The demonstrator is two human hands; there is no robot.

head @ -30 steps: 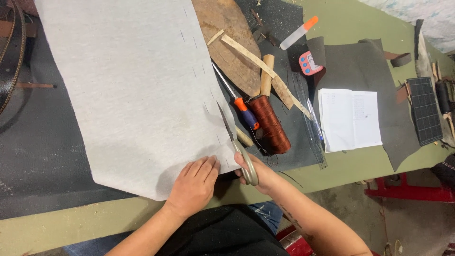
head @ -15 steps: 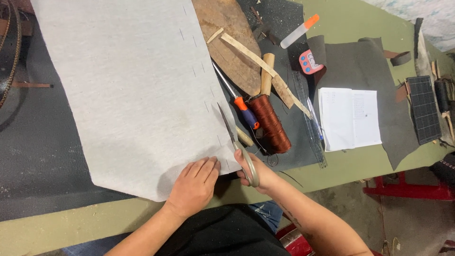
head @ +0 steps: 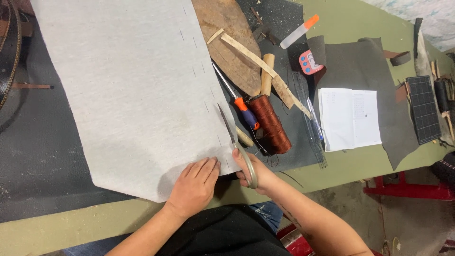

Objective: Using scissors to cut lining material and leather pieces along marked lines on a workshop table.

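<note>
Grey felt-like sheet [head: 128, 90] covered most of the tabletop [head: 71, 232], lying over dark leather, with a row of short slits along its right edge. Your left hand [head: 194, 187] lay flat on the sheet's near right corner, fingers [head: 206, 168] spread and released, pressing the material down rather than gripping it. Just right of that corner, your right hand [head: 251, 173] had its fingers clenched through the handles of a pair of scissors [head: 237, 142], whose blades pointed away from you along the sheet's right edge; whether the blades were parted, you could not tell. Right of the sheet lay a spool of rust-brown thread [head: 270, 123], an orange-handled screwdriver [head: 239, 102], a wooden strip [head: 258, 61] and, farther right, an open notebook [head: 348, 118].
</note>
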